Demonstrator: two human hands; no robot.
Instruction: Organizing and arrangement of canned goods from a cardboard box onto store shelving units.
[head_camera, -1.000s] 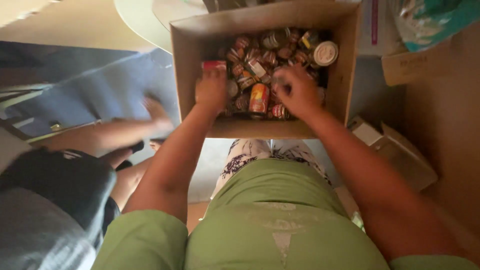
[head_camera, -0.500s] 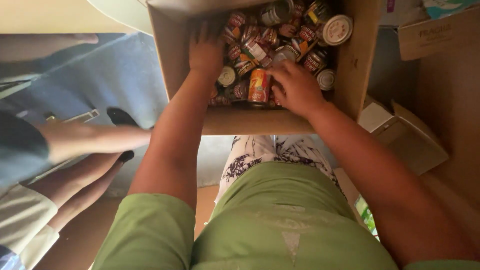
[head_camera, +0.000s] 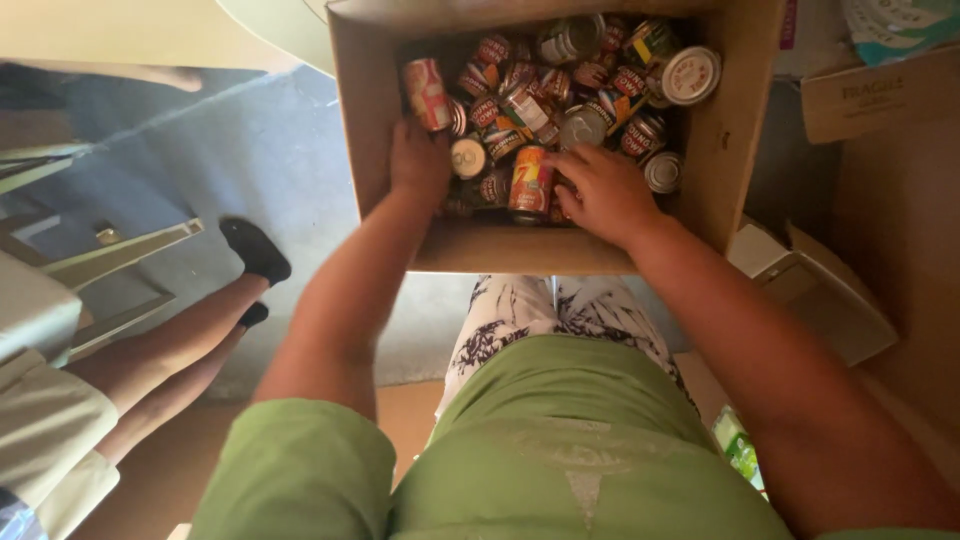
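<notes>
A cardboard box (head_camera: 728, 150) full of several food cans stands in front of me. My left hand (head_camera: 420, 160) reaches into its left side and holds a red-labelled can (head_camera: 427, 92) upright against the box wall. My right hand (head_camera: 600, 190) lies on the cans near the box's front, its fingers spread beside an orange-labelled can (head_camera: 531, 180). A white-lidded can (head_camera: 691, 75) lies at the back right corner.
Another person's bare legs (head_camera: 190, 340) and black shoes (head_camera: 255, 250) stretch across the floor at left, next to a chair frame (head_camera: 120, 250). Smaller cardboard boxes (head_camera: 830, 290) stand at right, and a round pale table edge (head_camera: 270, 25) shows beyond the box.
My left hand has moved along the box's left side and now grips the red can higher up. My right hand shifted slightly toward the front. The other person's legs moved lower left.
</notes>
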